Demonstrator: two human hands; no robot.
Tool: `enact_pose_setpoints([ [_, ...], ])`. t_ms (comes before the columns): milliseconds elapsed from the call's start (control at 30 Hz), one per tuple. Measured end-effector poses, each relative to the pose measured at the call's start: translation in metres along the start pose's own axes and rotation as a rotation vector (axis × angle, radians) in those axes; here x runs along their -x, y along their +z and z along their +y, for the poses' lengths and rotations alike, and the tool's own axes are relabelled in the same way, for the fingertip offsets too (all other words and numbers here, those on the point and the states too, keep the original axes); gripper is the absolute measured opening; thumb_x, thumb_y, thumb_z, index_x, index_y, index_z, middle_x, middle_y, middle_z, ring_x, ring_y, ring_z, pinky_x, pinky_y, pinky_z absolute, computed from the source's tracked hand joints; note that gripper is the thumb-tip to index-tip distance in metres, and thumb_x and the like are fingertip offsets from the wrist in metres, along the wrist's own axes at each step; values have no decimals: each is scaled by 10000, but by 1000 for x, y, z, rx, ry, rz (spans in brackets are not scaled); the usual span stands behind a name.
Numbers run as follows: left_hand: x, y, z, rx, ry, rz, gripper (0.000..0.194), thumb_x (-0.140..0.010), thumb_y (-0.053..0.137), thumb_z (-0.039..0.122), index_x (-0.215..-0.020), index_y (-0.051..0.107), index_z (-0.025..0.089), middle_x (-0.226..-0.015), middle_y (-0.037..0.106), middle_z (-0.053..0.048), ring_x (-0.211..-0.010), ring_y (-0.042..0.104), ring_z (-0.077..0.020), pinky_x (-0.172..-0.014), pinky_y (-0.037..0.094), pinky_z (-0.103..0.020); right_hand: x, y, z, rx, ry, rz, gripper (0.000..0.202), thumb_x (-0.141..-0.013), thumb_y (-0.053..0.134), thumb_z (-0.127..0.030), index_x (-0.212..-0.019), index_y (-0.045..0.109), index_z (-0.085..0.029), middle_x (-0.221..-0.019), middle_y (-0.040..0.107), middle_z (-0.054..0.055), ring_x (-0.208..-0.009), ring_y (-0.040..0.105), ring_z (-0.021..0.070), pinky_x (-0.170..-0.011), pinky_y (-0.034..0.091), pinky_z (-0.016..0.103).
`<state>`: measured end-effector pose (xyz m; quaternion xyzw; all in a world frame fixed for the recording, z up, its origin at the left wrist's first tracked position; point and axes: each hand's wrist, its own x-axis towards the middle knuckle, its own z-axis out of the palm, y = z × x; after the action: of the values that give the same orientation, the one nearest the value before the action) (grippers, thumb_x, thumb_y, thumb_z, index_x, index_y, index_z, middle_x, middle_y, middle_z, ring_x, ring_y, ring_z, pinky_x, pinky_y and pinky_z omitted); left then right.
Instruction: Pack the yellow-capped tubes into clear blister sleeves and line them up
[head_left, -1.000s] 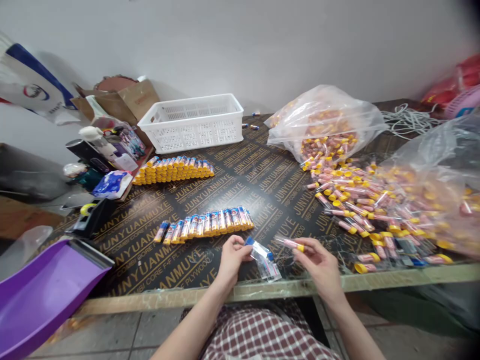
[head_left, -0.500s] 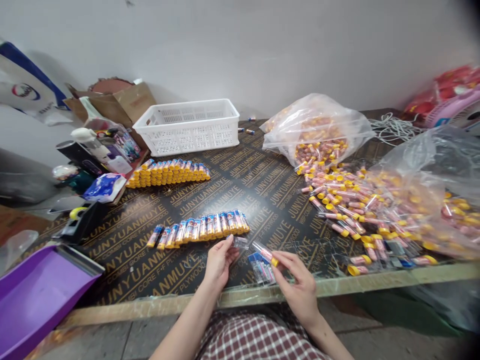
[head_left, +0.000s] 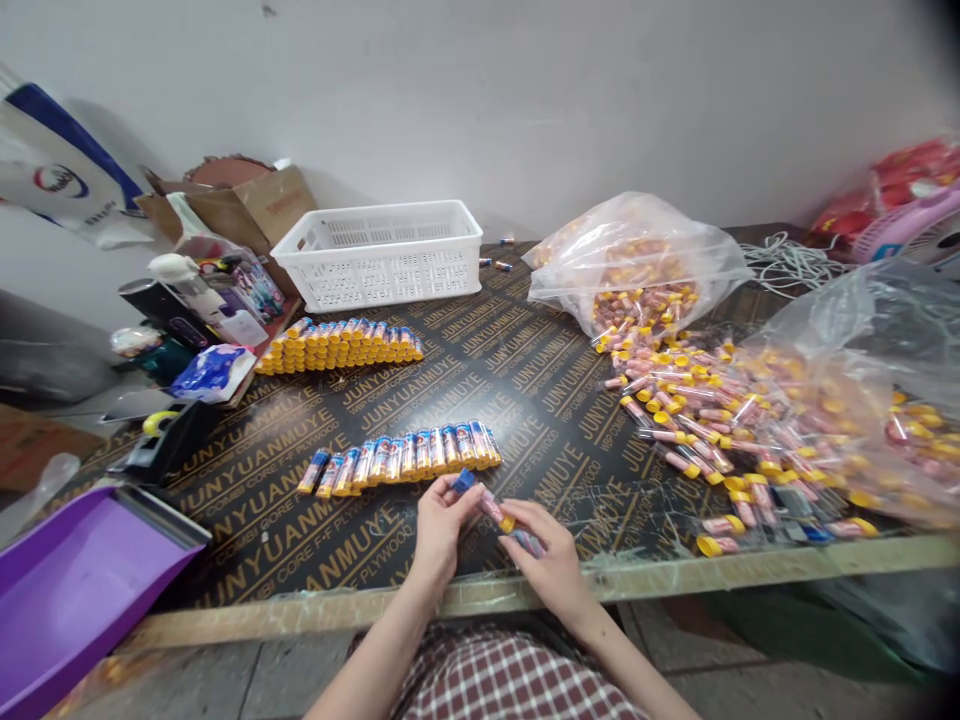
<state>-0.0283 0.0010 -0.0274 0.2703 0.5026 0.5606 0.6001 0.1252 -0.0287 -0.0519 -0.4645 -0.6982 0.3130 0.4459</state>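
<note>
Between my hands is a clear tube point(head_left: 491, 507) with pink contents and a yellow cap. My right hand point(head_left: 547, 560) pinches it near the cap. My left hand point(head_left: 441, 525) closes on a printed plastic sleeve point(head_left: 463, 481), its blue end showing above the fingertips at the tube's far end. How far the tube sits inside the sleeve is hidden by the fingers. Flat printed sleeves point(head_left: 531, 543) lie on the table, partly covered by my right hand. Just beyond my left hand stands a row of sleeved tubes point(head_left: 405, 455), blue at the top and yellow at the bottom.
A stacked pile of sleeved tubes point(head_left: 341, 345) lies in front of a white basket point(head_left: 382, 275). Loose pink tubes point(head_left: 690, 400) spill from a clear bag point(head_left: 637, 250) on the right. At the left are a purple dustpan point(head_left: 90, 590) and a tape dispenser point(head_left: 161, 440).
The right hand has moved left with the tube, bringing it to the sleeve in the left hand. A blue end now shows above the left fingertips.
</note>
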Motion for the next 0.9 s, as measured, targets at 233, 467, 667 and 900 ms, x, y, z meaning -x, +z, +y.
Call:
enact_pose_setpoints([
  [233,0,-17,-10,-689,423,-102,270,-652,726,209,-911,656,177,-802,707,-31,-717,652,-168,-712,508,-274,-28,22,9,471,-51,-150,172,-731,645,-181,-903,634,-182,-866,589,57,-854,507,230,-751,424,384],
  [467,3,-24,-33,-894,860,-184,180,-777,612,190,-951,657,174,-859,711,-72,-773,662,-174,-728,510,-270,-26,28,12,533,-61,-235,41,-743,597,-128,-744,581,-166,-793,579,43,-803,474,216,-728,367,371],
  [667,-2,-26,-14,-722,513,-89,191,-698,699,296,-838,680,168,-747,703,-45,-666,641,-169,-664,500,-264,-31,4,2,484,-82,-276,449,-670,710,-268,-1093,574,-201,-1018,593,76,-964,496,258,-838,387,433],
  [900,-5,-25,12,-106,-90,-162,308,-576,786,322,-769,659,119,-706,675,-38,-593,598,-138,-574,483,-243,-21,-23,-13,130,-145,-328,661,-719,541,-106,-1340,369,-255,-1376,377,79,-1262,381,230,-1043,346,411],
])
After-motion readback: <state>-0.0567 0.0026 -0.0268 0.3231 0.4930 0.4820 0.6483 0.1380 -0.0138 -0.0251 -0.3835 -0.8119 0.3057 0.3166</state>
